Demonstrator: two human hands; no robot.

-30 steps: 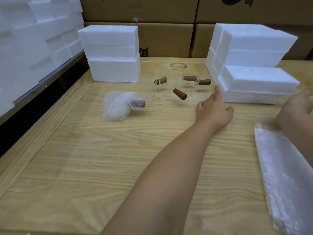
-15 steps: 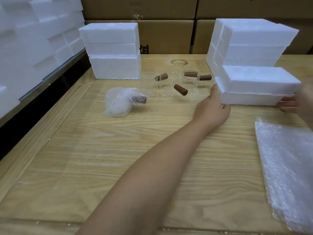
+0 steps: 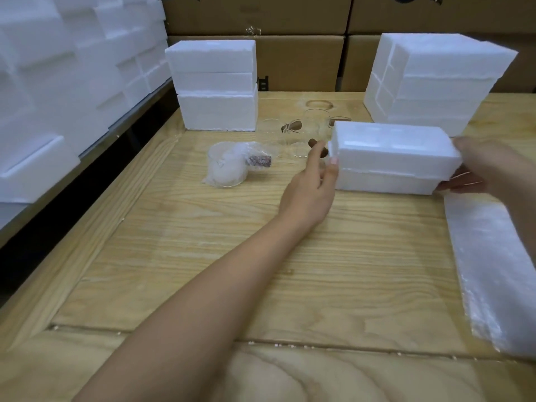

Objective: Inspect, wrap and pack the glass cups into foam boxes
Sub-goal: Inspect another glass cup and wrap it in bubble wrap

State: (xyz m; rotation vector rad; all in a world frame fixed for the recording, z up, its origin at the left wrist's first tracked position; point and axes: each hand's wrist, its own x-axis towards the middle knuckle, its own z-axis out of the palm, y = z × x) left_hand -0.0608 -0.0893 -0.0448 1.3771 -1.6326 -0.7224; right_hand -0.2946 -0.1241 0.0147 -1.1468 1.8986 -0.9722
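Two hands grip one foam box (image 3: 388,152), right of centre, at the counter (image 3: 203,242); whether it is resting or just lifted is hard to tell. At its left end the left hand (image 3: 311,181) pinches; the right hand (image 3: 475,169) curls round the right end. Light, stiff, crumbly: end grips suit. Fragile bare glass cups (image 3: 293,134) crowd just behind; wrapped cup (image 3: 232,166) further left, bubble wrap (image 3: 499,271) lower right, foam stacks (image 3: 214,82) above.

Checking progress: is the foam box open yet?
No, the foam box has its lid on, held between the left hand and right hand.
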